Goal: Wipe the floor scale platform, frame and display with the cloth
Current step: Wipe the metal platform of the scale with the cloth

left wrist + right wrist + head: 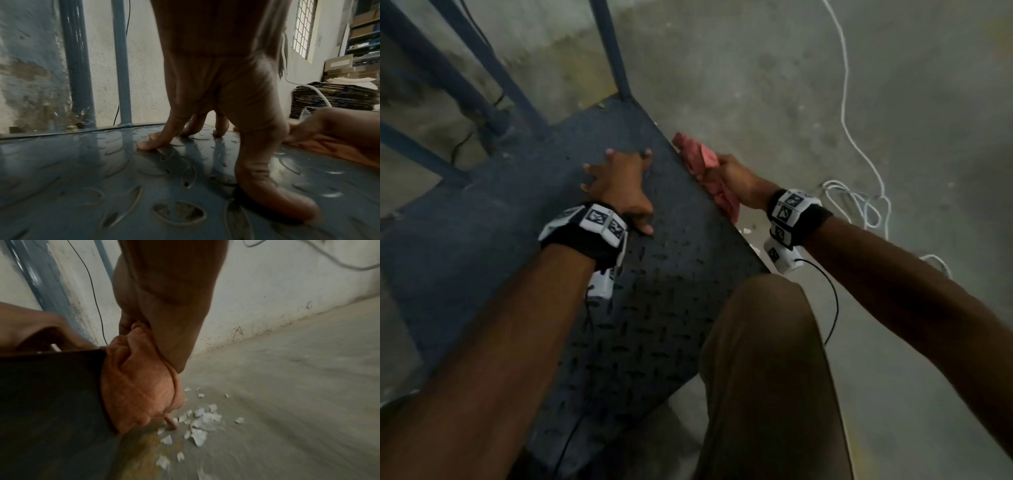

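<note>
Kneeling at the floor scale, a person braces the left hand (619, 178), fingers spread flat, on the checker-plate platform (661, 308), seemingly for balance. Their right hand (736, 178) clamps a pink cloth (702, 161) against the platform's right edge. Bare concrete alongside offers sweeping room; paper scraps (201, 423) and a white cable (859, 205) lie near.

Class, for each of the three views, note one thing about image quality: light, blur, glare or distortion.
Head view: dim, the blue frame smeared by blur. Left wrist view: glare streaks on the platform, and the left hand looms stretched by the wide lens. Right wrist view: the floor streaks with motion blur, and the cloth stays fairly sharp.
</note>
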